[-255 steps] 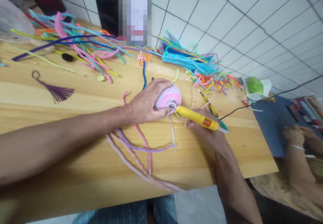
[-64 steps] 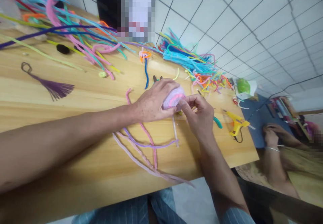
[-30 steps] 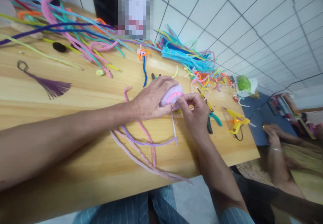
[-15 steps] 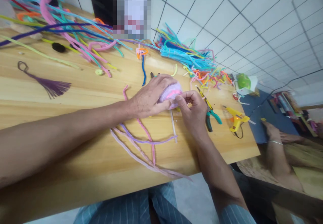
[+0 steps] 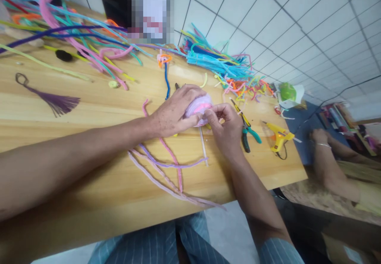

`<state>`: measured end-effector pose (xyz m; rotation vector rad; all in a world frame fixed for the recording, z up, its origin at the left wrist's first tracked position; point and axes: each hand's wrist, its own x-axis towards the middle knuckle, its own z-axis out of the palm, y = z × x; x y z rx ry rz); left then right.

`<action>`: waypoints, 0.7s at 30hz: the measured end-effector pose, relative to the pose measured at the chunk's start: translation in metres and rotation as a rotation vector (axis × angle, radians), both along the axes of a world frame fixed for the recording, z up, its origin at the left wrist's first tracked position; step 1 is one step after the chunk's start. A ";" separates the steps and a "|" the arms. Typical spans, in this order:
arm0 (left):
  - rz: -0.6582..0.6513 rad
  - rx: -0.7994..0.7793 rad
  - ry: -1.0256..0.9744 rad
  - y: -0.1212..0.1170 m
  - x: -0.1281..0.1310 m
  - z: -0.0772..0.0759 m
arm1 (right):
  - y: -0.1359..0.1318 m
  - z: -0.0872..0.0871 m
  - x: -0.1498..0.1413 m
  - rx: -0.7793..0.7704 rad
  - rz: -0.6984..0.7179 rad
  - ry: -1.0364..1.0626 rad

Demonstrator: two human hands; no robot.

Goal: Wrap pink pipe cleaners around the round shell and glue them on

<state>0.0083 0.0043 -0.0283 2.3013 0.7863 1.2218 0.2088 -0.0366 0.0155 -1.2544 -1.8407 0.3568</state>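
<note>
Above the middle of the table, a lilac and pink fuzzy piece, rounded and apparently made of pipe cleaners, is held between both hands. My left hand wraps it from the left, fingers over the top and thumb along its lower side. My right hand pinches its right edge with thumb and forefinger; the exact bit in the pinch is hidden. Just below the piece lies a clear glue stick. Pink pipe cleaners and a purple pipe cleaner lie loose in front of my hands.
Green-handled pliers and a yellow glue gun lie to the right. Bundled blue pipe cleaners and colourful scraps are at the back. A purple tassel and tangled pipe cleaners are left. Another person's arm is at far right.
The view has shifted slightly. Both hands keep their hold on the lilac and pink piece, with little finger movement. The other person's hand at far right has drawn in.
</note>
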 end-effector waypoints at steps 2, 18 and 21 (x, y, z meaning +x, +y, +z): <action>0.000 0.011 -0.005 0.000 0.000 0.000 | 0.000 0.000 0.000 -0.002 -0.011 -0.013; 0.019 0.002 -0.007 -0.001 0.003 0.000 | 0.000 -0.005 0.000 0.008 0.010 0.003; 0.019 -0.007 -0.003 -0.001 0.003 0.001 | 0.000 -0.005 0.000 0.010 0.013 0.003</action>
